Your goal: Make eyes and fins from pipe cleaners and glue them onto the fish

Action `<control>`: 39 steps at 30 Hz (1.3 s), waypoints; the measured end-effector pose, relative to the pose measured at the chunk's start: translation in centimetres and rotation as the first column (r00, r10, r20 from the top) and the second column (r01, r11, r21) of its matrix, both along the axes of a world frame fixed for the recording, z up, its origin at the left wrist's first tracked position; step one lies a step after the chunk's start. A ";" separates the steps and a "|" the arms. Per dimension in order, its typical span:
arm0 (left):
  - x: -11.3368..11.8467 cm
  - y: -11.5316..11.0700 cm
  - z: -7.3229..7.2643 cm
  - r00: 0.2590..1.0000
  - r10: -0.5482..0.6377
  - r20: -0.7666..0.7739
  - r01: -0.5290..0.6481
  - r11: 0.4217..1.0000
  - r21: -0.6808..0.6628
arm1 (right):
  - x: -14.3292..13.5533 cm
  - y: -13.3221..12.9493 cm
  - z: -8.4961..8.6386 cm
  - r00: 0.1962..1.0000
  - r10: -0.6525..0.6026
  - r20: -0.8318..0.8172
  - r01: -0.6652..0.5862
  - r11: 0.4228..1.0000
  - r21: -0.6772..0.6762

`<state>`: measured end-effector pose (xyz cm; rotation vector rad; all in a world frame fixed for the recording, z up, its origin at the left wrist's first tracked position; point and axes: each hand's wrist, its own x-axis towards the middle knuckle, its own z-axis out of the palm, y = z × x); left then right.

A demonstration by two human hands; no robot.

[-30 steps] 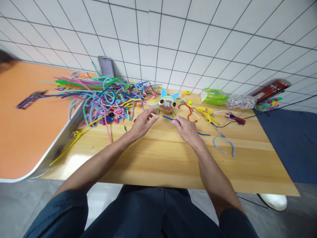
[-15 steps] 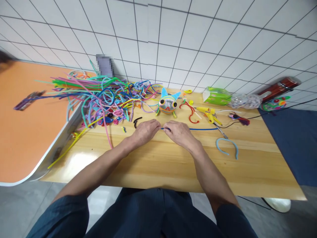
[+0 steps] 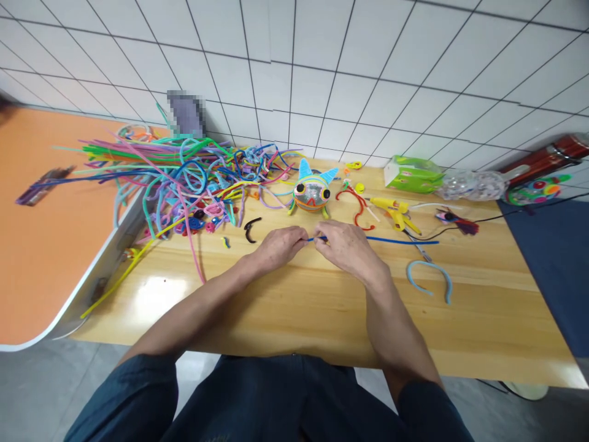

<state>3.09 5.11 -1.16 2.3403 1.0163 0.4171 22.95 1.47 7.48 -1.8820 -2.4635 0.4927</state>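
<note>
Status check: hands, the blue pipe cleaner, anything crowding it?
Left hand and right hand both pinch blue pipe cleaner. Craft creature just behind, apart.

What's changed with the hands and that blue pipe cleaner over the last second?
The left hand has come back from the toy and closed on the blue pipe cleaner beside the right hand; both now pinch its near end. The wire, earlier angled off the wood, now lies stretched rightward along the table. The striped toy creature, glue gun and pipe cleaner pile stayed put.
</note>
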 end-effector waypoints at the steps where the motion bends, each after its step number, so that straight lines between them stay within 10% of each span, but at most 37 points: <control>1: 0.2 0.0 -0.3 0.999 0.004 0.042 -0.004 1.000 -0.001 | 0.0 0.1 -0.1 1.000 0.005 -0.005 -0.005 1.000 -0.007; 10: 0.5 0.1 -3.3 0.950 0.026 0.310 -0.041 0.998 0.041 | -0.6 0.1 -0.9 0.996 -0.029 0.080 0.030 0.999 -0.015; 22: 0.3 0.0 -2.4 0.990 -0.046 0.134 0.037 0.997 0.071 | -1.9 0.2 -1.3 0.980 -0.042 0.193 0.059 0.995 -0.083; 39: 0.5 0.0 -2.7 0.942 0.025 0.336 -0.011 0.999 -0.042 | -1.8 0.1 -2.5 0.988 -0.074 0.133 0.073 0.997 0.015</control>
